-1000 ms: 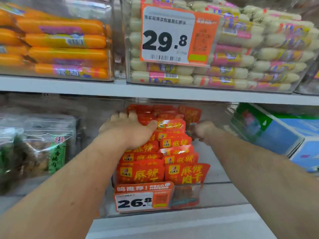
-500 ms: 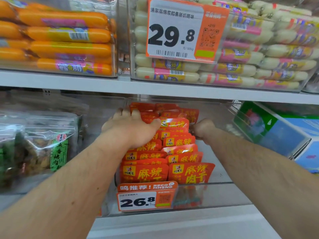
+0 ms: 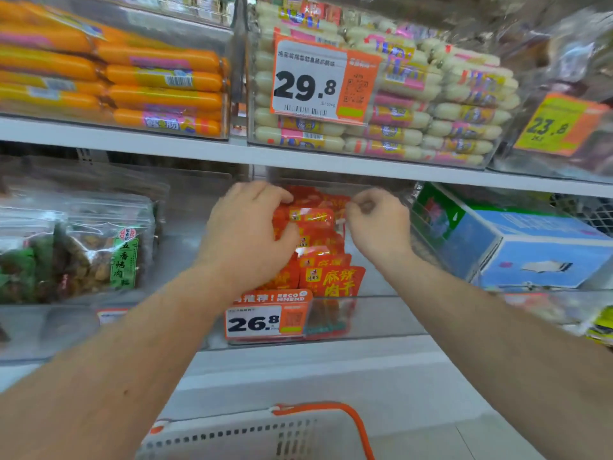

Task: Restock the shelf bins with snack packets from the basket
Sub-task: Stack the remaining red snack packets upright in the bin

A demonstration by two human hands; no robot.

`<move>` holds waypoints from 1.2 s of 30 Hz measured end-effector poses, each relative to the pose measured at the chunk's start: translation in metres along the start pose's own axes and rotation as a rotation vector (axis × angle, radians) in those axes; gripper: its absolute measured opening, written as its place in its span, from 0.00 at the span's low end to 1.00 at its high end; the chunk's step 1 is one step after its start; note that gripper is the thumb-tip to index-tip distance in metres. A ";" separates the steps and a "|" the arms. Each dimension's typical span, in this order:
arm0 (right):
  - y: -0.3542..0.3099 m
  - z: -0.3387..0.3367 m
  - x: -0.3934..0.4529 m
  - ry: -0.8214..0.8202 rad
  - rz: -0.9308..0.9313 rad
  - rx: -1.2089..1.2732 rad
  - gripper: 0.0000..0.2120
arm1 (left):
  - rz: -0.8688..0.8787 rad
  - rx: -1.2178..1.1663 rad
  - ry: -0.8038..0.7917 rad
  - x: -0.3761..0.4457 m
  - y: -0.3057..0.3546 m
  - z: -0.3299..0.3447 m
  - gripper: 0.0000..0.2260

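Note:
Red snack packets (image 3: 326, 280) stand in rows inside a clear shelf bin (image 3: 381, 313) on the lower shelf. The bin carries a 26.8 price tag (image 3: 262, 318). My left hand (image 3: 245, 234) grips the left side of the packet rows near the back, thumb across their front. My right hand (image 3: 378, 224) has curled fingers and pinches the right edge of a back packet. A pale slotted basket (image 3: 248, 436) with an orange handle (image 3: 358, 423) shows at the bottom edge; its contents are hidden.
Bags of dried meat (image 3: 109, 250) fill the bin to the left. A blue and green box (image 3: 517, 247) sits to the right. The upper shelf (image 3: 199, 149) holds orange sausages (image 3: 159, 78) and white sausages (image 3: 447, 121) close above my hands.
My right hand has moved left to the packets and curled at their edge. My left hand stays on the stack. The view has tilted down, so the basket now shows.

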State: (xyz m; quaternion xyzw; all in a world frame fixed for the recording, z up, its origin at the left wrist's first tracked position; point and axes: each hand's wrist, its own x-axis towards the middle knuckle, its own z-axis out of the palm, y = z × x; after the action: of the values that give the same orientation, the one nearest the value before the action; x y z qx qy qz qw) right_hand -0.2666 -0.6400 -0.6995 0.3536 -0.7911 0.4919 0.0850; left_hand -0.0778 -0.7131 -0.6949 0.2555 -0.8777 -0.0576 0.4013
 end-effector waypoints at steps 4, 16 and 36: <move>-0.024 -0.025 -0.084 0.163 -0.297 0.232 0.10 | 0.251 -0.168 0.043 -0.065 0.023 -0.004 0.11; 0.139 0.072 -0.273 -0.977 0.047 -0.370 0.07 | -0.075 0.010 -0.993 -0.231 -0.013 0.024 0.10; 0.136 0.054 -0.297 -1.595 -0.064 -0.739 0.06 | -0.264 -0.016 -1.173 -0.248 -0.023 0.035 0.13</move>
State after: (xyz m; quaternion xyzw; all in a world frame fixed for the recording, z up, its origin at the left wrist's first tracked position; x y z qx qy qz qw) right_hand -0.1242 -0.5077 -0.9671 0.5635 -0.7132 -0.1920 -0.3702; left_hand 0.0413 -0.6138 -0.8931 0.2847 -0.9131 -0.2451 -0.1586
